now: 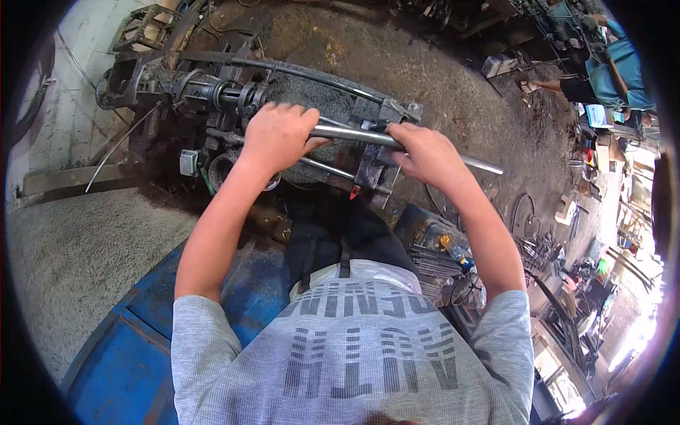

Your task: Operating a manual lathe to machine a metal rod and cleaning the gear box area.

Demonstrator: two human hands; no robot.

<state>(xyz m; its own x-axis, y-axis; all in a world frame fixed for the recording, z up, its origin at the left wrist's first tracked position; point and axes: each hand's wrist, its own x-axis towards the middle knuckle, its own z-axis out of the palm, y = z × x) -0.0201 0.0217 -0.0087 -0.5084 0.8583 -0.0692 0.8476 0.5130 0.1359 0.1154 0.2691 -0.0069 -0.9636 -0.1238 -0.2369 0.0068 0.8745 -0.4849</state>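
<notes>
Left hand and right hand both clenched around steel rod, rod lying across greasy machine; dirt floor oil-stained, scrap-littered; blue metal bench below; cluttered workshop, white tiled wall left

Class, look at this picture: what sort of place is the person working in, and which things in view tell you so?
Most likely a metal workshop. Both hands, left hand and right hand, grip a steel rod over a grimy dark machine; a bundle of thin rods and scrap lie on the dirty floor.
</notes>
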